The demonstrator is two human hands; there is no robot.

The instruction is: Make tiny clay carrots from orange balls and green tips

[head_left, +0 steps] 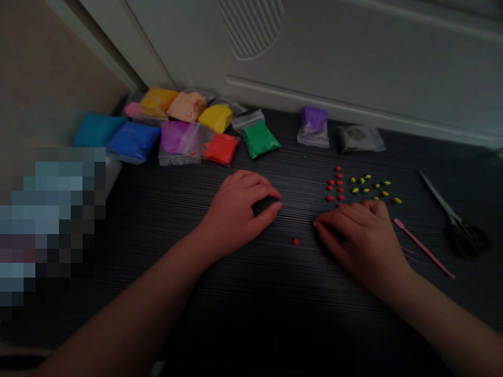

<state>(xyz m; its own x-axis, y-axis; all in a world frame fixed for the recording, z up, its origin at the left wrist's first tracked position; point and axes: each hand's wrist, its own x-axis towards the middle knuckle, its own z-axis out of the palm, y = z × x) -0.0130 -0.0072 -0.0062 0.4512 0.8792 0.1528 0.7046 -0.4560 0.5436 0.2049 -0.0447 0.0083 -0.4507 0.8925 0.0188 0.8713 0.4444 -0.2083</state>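
Observation:
My left hand (239, 209) rests on the dark tabletop with thumb and forefinger apart and nothing between them. To its right, my right hand (359, 238) has its thumb and forefinger tips pressed together near the surface; whatever they pinch is too small to make out. One small red ball (296, 242) lies between the two hands. Beyond my right hand sit several small red pieces (339, 183) in two rough columns. Beside them are several small yellow-and-green pieces (365, 190), some partly hidden by my right knuckles. A tiny green bit (304, 157) lies farther back.
Bags of coloured clay line the back, among them a green bag (261, 139), a red bag (222, 149), a blue bag (133, 140) and a purple bag (314, 123). A pink tool (424, 248) and scissors (451, 214) lie right. A pale panel (334, 63) stands behind.

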